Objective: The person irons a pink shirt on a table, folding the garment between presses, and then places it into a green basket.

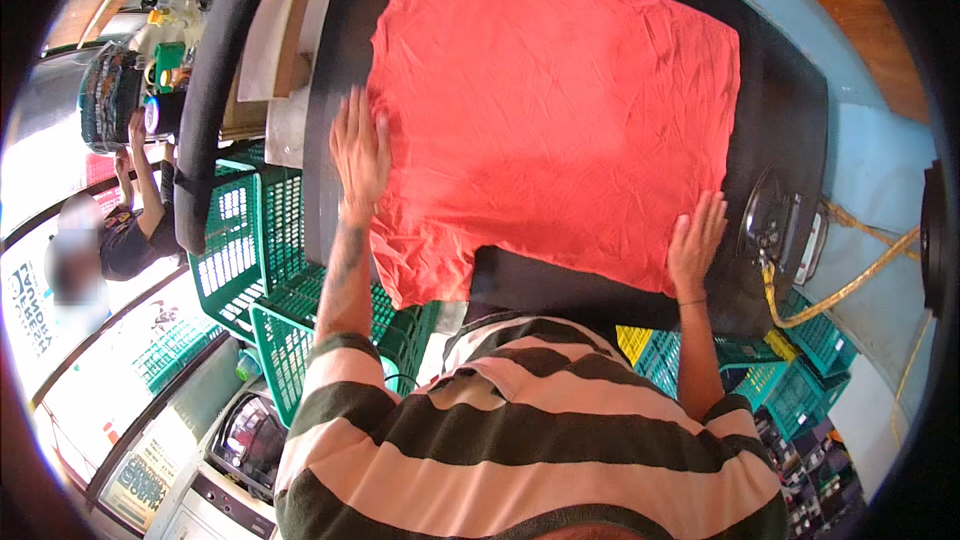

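A wrinkled coral-red T-shirt (560, 120) lies spread over a black padded ironing board (560, 285). My left hand (360, 152) rests flat at the shirt's left edge, fingers stretched out and pointing away from me. At the lower right edge, my right hand (695, 242) lies with its fingers extended, touching the cloth. Neither hand grips anything. To the right of my right hand stands a steam iron (770, 225) on the board, with a yellowish cord (840, 305) running from it.
Green plastic baskets (260, 230) stand on the left, and more baskets (800, 390) on the right below the board. A black padded bar (215, 90) rises at the left. Farther left another person (130, 230) reaches up. A front-loading washer (245, 450) is at lower left.
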A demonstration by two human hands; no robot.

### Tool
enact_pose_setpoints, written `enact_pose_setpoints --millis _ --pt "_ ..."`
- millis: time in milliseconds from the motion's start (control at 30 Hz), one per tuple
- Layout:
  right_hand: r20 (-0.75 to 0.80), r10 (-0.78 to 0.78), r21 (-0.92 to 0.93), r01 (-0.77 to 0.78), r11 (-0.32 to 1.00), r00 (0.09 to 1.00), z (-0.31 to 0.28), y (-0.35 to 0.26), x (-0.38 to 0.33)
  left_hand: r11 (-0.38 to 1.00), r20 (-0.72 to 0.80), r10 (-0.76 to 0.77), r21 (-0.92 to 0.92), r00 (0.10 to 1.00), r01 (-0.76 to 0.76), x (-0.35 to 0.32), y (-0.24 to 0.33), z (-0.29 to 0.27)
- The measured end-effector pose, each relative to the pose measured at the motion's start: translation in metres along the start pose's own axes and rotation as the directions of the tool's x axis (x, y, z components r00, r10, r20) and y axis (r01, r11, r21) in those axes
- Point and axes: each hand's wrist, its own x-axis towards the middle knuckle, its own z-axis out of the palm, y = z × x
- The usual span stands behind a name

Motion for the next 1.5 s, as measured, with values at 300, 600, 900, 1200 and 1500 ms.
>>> enact_pose_setpoints --millis 300,600,900,1200,1500 --pt "0.204 0.056 0.034 -0.064 0.997 0.977 -0.025 0.025 -0.073 0.985 -0.002 0.127 0.117 0.992 -0.126 0.078 -0.009 0.045" --pt "0.161 0.23 0.339 -0.272 0.9 0.96 -0.057 0.041 -0.098 0.707 0.14 -0.704 0.219 0.696 0.672 -0.225 0.049 -0.029" --pt "0.59 0.473 0.766 -0.638 -0.072 0.655 -0.078 0.061 -0.094 0.023 0.612 -0.571 -0.655 0.547 0.756 -0.238 0.053 -0.099" --pt "0.291 0.444 0.439 -0.531 0.725 0.847 -0.083 0.09 -0.072 0.114 0.598 -0.566 -0.625 0.568 0.772 -0.282 0.004 -0.068" --pt "0.242 0.425 0.035 -0.446 0.894 0.872 -0.131 0.234 0.105 0.847 -0.034 -0.53 -0.067 0.848 0.527 -0.243 0.074 -0.064"
